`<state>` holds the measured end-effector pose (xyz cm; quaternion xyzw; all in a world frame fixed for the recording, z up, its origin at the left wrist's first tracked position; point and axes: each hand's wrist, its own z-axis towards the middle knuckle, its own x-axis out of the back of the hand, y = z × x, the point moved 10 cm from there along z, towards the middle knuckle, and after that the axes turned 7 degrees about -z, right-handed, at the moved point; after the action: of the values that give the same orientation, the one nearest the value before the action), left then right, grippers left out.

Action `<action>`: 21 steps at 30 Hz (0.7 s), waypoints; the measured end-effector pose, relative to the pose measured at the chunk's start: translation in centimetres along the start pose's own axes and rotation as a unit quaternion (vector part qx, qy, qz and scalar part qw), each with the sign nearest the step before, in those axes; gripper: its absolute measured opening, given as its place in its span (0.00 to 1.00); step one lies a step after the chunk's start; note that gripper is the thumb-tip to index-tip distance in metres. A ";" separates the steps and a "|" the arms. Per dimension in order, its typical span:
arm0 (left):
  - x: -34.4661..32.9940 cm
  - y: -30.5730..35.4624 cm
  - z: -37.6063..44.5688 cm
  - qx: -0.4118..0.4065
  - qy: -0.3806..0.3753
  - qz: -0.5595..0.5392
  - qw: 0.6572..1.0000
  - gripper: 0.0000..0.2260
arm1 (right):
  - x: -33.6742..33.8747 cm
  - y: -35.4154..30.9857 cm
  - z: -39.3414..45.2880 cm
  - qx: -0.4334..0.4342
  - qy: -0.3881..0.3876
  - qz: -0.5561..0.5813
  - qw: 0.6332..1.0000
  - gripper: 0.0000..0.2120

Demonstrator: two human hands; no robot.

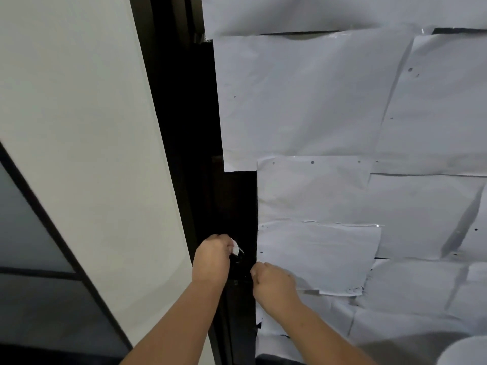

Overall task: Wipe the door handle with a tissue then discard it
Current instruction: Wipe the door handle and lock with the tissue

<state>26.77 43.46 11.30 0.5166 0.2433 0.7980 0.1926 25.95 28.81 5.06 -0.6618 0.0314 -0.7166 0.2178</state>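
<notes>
A dark door (234,196) stands in front of me, most of it covered with taped white paper sheets (329,106). The black door handle (241,268) sits low on the bare dark strip, hard to make out in shadow. My left hand (212,259) is closed around a white tissue (237,250), which peeks out at the fingertips and presses against the top of the handle. My right hand (274,283) is curled into a fist just right of the handle, at the edge of the paper; whether it grips the handle is hidden.
A white wall (87,154) runs along the left, with a dark-framed glass panel (31,259) at the lower left. A pale rounded object (466,351) shows at the bottom right corner.
</notes>
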 end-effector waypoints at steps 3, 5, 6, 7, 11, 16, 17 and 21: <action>0.1 -0.7 -0.3 0.049 0.027 -0.006 0.998 0.09 | -0.1 -0.1 0.0 0.016 -0.005 0.003 1.000 0.13; 0.3 -1.4 -0.8 0.090 0.043 -0.040 0.994 0.08 | 0.0 -0.2 -0.1 0.022 -0.002 -0.007 1.000 0.13; 0.5 -1.5 -1.0 0.101 0.050 -0.059 0.992 0.08 | 0.1 -0.2 -0.2 0.022 0.001 -0.010 1.000 0.13; 0.7 -1.4 -1.3 0.102 0.048 -0.058 0.992 0.08 | 0.1 -0.2 -0.2 0.023 0.002 -0.011 1.000 0.14; -0.3 -2.1 -0.4 0.139 -0.019 -0.062 0.988 0.08 | 0.2 -0.3 -0.3 0.022 -0.005 -0.013 1.000 0.15; -1.9 0.1 0.4 0.092 -0.086 0.024 0.992 0.05 | 0.3 -0.4 -0.3 0.012 -0.005 -0.011 1.000 0.14; -2.4 1.3 -0.2 0.014 -0.099 0.066 0.993 0.06 | 0.4 -0.4 -0.2 0.011 -0.005 -0.009 1.000 0.13; -2.0 0.7 -0.4 -0.017 -0.085 0.074 0.993 0.11 | 0.3 -0.4 -0.3 0.014 0.004 -0.008 1.000 0.12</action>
<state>27.19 41.68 10.10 0.5959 0.1738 0.7671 0.1619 25.56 28.98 5.41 -0.6563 0.0171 -0.7213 0.2206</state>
